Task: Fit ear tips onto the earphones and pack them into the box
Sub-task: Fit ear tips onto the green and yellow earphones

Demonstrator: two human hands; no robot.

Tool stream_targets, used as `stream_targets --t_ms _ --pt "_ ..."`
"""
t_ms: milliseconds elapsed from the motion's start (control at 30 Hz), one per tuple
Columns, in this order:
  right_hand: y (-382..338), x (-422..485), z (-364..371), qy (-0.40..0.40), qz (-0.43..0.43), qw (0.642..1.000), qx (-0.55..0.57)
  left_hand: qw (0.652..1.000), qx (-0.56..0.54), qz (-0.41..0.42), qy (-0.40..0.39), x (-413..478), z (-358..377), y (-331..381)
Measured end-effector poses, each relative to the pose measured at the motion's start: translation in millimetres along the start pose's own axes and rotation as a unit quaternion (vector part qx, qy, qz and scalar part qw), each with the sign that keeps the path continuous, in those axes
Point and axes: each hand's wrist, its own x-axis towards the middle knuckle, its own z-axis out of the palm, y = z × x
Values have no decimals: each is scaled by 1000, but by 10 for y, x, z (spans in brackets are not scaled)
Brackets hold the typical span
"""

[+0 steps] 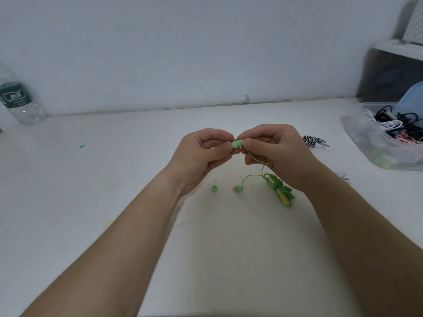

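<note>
— Nearest, what is lying at 6 o'clock?
— A loose ear tip (214, 188), beside the coiled cable (278, 187).
— Beyond?
— Left hand (201, 156) is pinching a second ear tip (234, 145) against the earbud (239, 143) that right hand (277, 154) is pinching; box (361, 138) is sitting at 3 o'clock.

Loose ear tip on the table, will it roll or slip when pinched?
The loose ear tip looks small and rounded, so a nudge would probably roll it across the smooth table. It seems tiny and soft, so likely light and squashy under a pinch.

L hand (201, 154) pinches ear tip (234, 145); R hand (277, 154) grips earbud (239, 143).
</note>
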Motion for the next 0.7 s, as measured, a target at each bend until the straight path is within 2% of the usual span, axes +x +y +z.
stream_targets --t_ms 233,467,700 --pt "14 -2 24 16 -26 999 -38 1000 4 6 18 3 7 -9" --pt "-20 -3 13 -5 14 999 31 1000 -26 -3 5 -6 20 26" --pt "-14 -4 15 11 0 1000 -3 1000 -7 1 21 -8 35 1"
